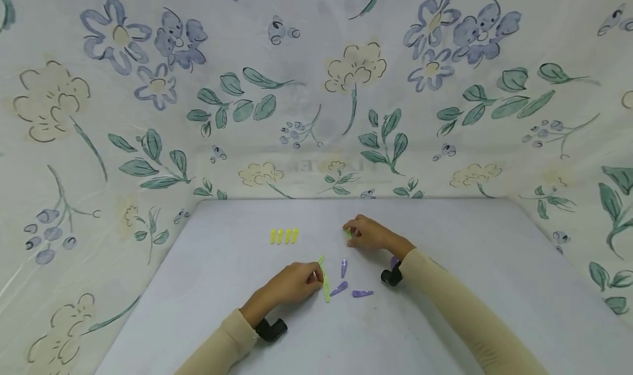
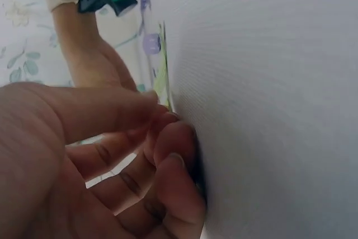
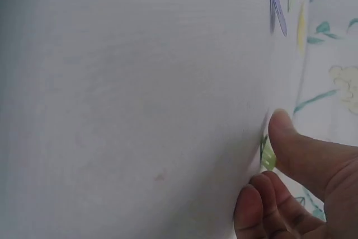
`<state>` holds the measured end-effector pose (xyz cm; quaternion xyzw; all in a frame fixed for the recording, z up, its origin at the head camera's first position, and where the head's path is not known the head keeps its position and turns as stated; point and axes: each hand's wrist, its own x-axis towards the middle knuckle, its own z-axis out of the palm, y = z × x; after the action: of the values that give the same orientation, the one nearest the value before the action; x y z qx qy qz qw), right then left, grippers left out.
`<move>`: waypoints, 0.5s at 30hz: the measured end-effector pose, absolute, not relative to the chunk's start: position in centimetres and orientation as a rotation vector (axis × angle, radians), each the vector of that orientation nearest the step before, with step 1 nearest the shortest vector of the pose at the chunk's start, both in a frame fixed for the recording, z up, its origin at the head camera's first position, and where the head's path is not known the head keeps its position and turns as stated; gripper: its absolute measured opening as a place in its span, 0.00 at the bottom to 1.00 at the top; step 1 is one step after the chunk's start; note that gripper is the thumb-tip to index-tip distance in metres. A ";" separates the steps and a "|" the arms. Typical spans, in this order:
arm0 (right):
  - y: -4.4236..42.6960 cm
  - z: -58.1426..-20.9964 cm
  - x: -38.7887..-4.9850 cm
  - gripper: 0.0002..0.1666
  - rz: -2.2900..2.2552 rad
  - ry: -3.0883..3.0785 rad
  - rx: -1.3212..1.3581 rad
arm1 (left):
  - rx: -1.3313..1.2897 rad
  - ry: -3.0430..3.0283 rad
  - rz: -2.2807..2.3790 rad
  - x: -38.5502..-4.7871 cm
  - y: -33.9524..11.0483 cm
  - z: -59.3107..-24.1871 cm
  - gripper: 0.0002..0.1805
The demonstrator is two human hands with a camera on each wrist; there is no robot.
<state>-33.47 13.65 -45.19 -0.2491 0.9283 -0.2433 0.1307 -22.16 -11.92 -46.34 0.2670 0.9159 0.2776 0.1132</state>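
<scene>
My left hand (image 1: pixel 296 282) is low over the table, its thumb and index finger pinching a light green snap hair clip (image 1: pixel 325 287). In the left wrist view the fingertips meet at the end of the green clip (image 2: pixel 161 82). Another bit of light green (image 1: pixel 321 260) shows just beyond these fingers. Farther back, my right hand (image 1: pixel 371 233) pinches a second green hair clip (image 3: pixel 268 156) between thumb and fingers, close to the tabletop; the fingers hide part of it. Purple hair clips (image 1: pixel 339 288) lie loosely between the hands.
Several yellow hair clips (image 1: pixel 279 236) form a neat upright row at the back left. One purple clip (image 1: pixel 394 262) is partly hidden by the right wrist's black camera (image 1: pixel 392 276). A flowered cloth (image 1: pixel 316 144) stands behind the white table (image 1: pixel 222 215).
</scene>
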 end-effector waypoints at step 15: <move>13.8 -45.3 -33.5 0.30 -0.720 2.704 -0.695 | 0.884 2.609 0.704 -21.4 -12.0 -45.4 0.26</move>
<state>-33.49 13.78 -45.31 -0.2390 0.9300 -0.2476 0.1289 -21.37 -12.04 -45.38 0.3075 0.9075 0.2448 0.1485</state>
